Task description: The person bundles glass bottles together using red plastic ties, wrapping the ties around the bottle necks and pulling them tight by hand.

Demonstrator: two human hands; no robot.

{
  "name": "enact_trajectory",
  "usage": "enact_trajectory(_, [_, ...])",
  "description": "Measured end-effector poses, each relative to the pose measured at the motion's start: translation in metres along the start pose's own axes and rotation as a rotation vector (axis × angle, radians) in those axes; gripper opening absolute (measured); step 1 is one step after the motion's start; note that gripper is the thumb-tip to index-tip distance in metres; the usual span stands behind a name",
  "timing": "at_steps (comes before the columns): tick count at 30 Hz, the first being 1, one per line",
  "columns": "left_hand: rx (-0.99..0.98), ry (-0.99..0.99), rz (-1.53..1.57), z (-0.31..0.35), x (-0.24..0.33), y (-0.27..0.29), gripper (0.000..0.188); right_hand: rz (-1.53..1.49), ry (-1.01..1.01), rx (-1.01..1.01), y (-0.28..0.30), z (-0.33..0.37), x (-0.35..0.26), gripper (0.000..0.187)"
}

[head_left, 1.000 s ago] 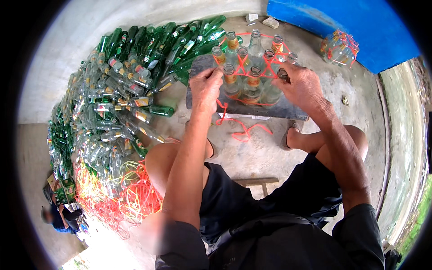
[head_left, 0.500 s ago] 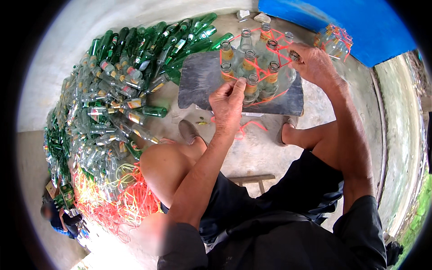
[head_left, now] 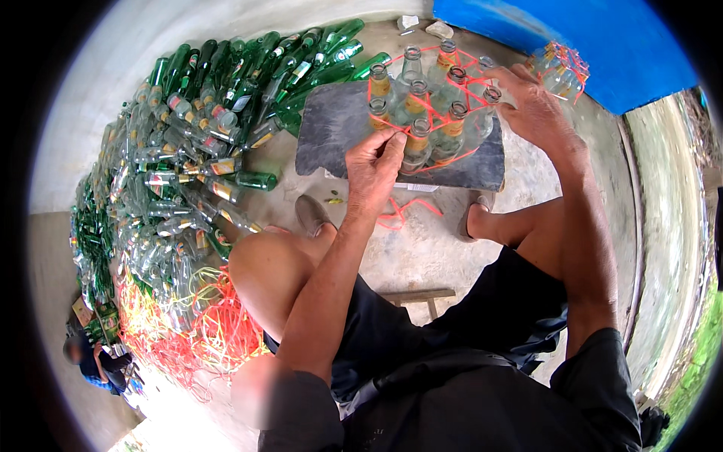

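Several clear glass bottles with yellow neck labels stand upright in a cluster, with a red plastic strap running round them and crossing between their necks. The dark board lies under them. At the cluster's near left side, my left hand pinches the strap beside a front bottle's neck. My right hand is at the right side, thumb and forefinger apart, close to the mouth of a right-hand bottle. Whether its fingertips touch the glass or strap is unclear.
Left of me rises a big heap of green and clear bottles, with tangled red and yellow straps nearer. A strapped bottle bundle stands by the blue panel. Loose red strap lies between my feet. Another person sits far left.
My right hand has loosened from the right-hand bottle's mouth and shifted slightly right, its fingers spreading. My left hand still pinches the strap, a little further left.
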State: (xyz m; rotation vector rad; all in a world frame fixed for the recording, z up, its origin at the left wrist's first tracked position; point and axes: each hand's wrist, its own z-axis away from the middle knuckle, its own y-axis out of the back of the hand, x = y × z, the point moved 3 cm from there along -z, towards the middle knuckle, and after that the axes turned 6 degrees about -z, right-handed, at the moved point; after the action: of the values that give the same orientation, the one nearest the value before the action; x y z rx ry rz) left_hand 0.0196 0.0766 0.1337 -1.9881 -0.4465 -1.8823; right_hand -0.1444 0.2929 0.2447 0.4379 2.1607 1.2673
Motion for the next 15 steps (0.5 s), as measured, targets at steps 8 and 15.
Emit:
enact_trajectory(8, [-0.018,0.033,0.107,-0.006,-0.010,0.002,0.018,-0.175,0.270,0.054,-0.001,-0.030,-0.049,0.031])
enact_trajectory(15, [0.011,0.091,0.097,-0.009,-0.018,0.008,0.017,-0.145,0.506,-0.273,-0.043,-0.053,-0.096,0.030])
